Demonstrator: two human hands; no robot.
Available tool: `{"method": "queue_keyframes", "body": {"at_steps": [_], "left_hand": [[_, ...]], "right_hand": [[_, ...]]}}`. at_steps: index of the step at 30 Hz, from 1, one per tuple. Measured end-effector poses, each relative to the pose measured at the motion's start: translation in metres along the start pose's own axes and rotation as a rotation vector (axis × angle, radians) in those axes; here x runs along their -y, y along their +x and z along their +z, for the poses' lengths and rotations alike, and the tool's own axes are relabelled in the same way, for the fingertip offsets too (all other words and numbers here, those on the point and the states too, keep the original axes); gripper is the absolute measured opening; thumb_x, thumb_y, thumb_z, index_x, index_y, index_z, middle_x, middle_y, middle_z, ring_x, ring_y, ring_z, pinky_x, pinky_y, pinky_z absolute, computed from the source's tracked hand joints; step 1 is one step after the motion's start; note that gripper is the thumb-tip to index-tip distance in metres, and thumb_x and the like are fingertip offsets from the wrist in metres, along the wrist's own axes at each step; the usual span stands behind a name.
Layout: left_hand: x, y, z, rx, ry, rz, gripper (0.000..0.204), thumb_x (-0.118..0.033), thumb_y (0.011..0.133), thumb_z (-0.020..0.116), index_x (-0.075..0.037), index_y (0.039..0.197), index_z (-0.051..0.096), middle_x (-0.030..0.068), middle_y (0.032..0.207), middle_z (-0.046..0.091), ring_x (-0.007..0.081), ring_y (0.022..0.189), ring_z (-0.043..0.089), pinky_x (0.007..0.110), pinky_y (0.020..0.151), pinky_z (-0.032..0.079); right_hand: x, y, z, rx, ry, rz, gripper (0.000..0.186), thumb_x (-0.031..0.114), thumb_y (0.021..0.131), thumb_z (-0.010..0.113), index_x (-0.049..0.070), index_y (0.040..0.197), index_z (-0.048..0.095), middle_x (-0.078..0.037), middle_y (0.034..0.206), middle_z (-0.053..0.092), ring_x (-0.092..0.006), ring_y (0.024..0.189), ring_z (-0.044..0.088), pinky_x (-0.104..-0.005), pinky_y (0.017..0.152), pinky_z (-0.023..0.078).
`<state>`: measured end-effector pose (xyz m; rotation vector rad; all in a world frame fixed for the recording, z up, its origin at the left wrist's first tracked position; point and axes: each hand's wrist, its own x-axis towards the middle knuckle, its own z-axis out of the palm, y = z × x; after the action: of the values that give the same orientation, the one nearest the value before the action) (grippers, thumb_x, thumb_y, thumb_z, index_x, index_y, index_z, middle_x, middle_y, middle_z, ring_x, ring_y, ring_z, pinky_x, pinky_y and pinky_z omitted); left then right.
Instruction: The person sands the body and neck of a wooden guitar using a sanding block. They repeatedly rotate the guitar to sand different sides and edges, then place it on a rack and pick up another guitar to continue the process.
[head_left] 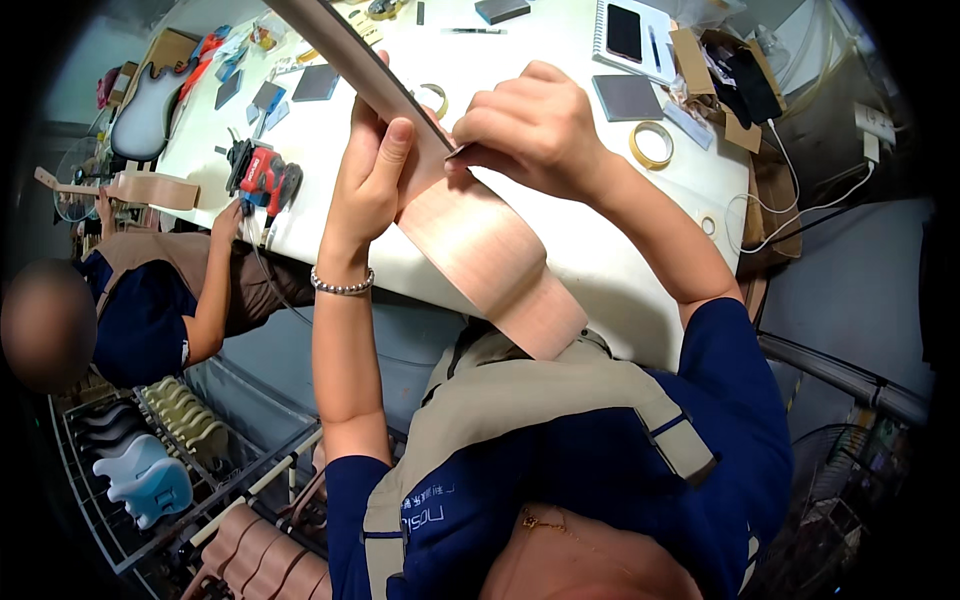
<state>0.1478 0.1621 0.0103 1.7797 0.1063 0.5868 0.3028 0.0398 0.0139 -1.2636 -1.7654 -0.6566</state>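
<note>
An unfinished, pale wooden guitar is tilted in front of me; its body (480, 240) has its lower end against my apron, and its neck (335, 45) runs up to the far left. My left hand (375, 175) is wrapped round the neck close to the body, thumb on the near side. Pinched in my right hand (535, 125) is a small dark piece, which looks like folded sandpaper (457, 153). It touches the guitar where the dark-edged neck meets the body. My right fingertips are partly hidden by the curled hand.
The white worktable (330, 215) carries a red power sander (264, 178), grey pads (627, 98), tape rolls (652, 145) and a phone (624, 33) on a notebook. To the left, a co-worker (150, 290) holds another guitar. Racked guitar bodies (265, 555) stand below left; a white cable (800, 210) hangs at right.
</note>
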Motion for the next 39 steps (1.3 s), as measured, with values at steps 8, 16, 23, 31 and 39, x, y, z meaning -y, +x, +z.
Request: {"method": "queue_keyframes", "body": {"at_steps": [8, 16, 23, 31, 39], "left_hand": [[0.008, -0.002, -0.006, -0.015, 0.1, 0.021, 0.059, -0.029, 0.096, 0.037, -0.003, 0.141, 0.009, 0.0098, 0.098, 0.053, 0.0128, 0.089, 0.052, 0.025, 0.08, 0.043], [0.009, -0.003, -0.001, -0.006, -0.039, 0.01, 0.071, -0.049, 0.092, 0.029, -0.003, 0.141, 0.007, 0.0108, 0.096, 0.053, 0.0147, 0.086, 0.055, 0.027, 0.078, 0.046], [0.01, 0.0, -0.002, -0.008, 0.047, -0.013, 0.068, -0.047, 0.094, 0.028, -0.004, 0.141, 0.007, 0.0108, 0.097, 0.054, 0.0159, 0.09, 0.055, 0.029, 0.08, 0.046], [0.011, 0.004, 0.001, 0.003, 0.073, 0.022, 0.062, -0.042, 0.096, 0.028, -0.003, 0.141, 0.009, 0.0106, 0.101, 0.054, 0.0149, 0.093, 0.054, 0.026, 0.084, 0.044], [0.013, 0.001, -0.006, 0.011, 0.053, 0.04, 0.062, -0.042, 0.095, 0.029, -0.005, 0.141, 0.009, 0.012, 0.093, 0.055, 0.0195, 0.085, 0.057, 0.031, 0.076, 0.049]], "right_hand": [[0.004, -0.005, 0.006, 0.007, -0.065, -0.017, 0.022, 0.03, 0.062, 0.072, 0.017, 0.072, 0.056, 0.007, 0.062, 0.051, -0.0097, 0.054, 0.049, -0.0255, 0.054, 0.03], [0.005, -0.011, 0.007, 0.001, 0.003, 0.006, 0.021, 0.031, 0.062, 0.07, 0.021, 0.069, 0.053, 0.009, 0.06, 0.049, -0.0076, 0.054, 0.051, -0.0246, 0.053, 0.031], [-0.01, 0.003, -0.002, -0.01, 0.026, -0.056, 0.023, 0.027, 0.061, 0.074, 0.017, 0.072, 0.057, 0.006, 0.063, 0.054, -0.0088, 0.056, 0.053, -0.0258, 0.055, 0.029], [-0.003, -0.003, -0.001, 0.088, -0.079, -0.126, 0.018, 0.027, 0.065, 0.068, 0.02, 0.07, 0.053, 0.01, 0.066, 0.053, -0.0067, 0.057, 0.051, -0.025, 0.056, 0.03], [-0.013, -0.008, -0.018, -0.049, -0.019, -0.052, 0.017, 0.025, 0.064, 0.069, 0.017, 0.073, 0.057, 0.005, 0.069, 0.056, -0.0119, 0.063, 0.055, -0.0284, 0.058, 0.035]]}}
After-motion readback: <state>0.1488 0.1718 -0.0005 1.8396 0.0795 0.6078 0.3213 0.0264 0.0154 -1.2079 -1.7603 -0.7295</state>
